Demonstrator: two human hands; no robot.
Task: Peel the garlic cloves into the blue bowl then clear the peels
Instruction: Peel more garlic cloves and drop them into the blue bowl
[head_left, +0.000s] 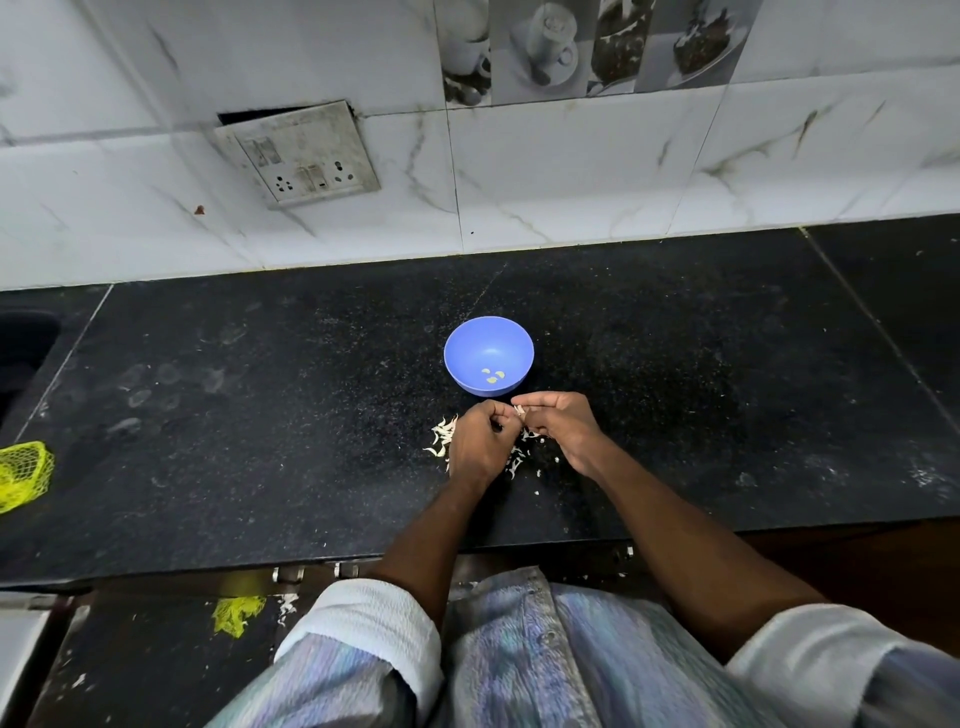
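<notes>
Three pale peeled garlic cloves inside the round blue plastic bowl on the black speckled stone counter. Just in front, left hand and right hand, fingers curled together, pinching a small white garlic clove. Underneath, scattered white papery peels.

1. Blue bowl on black counter; three peeled cloves inside.
2. Left hand and right hand pinch a garlic clove together.
3. Peels scattered beneath hands.
</notes>
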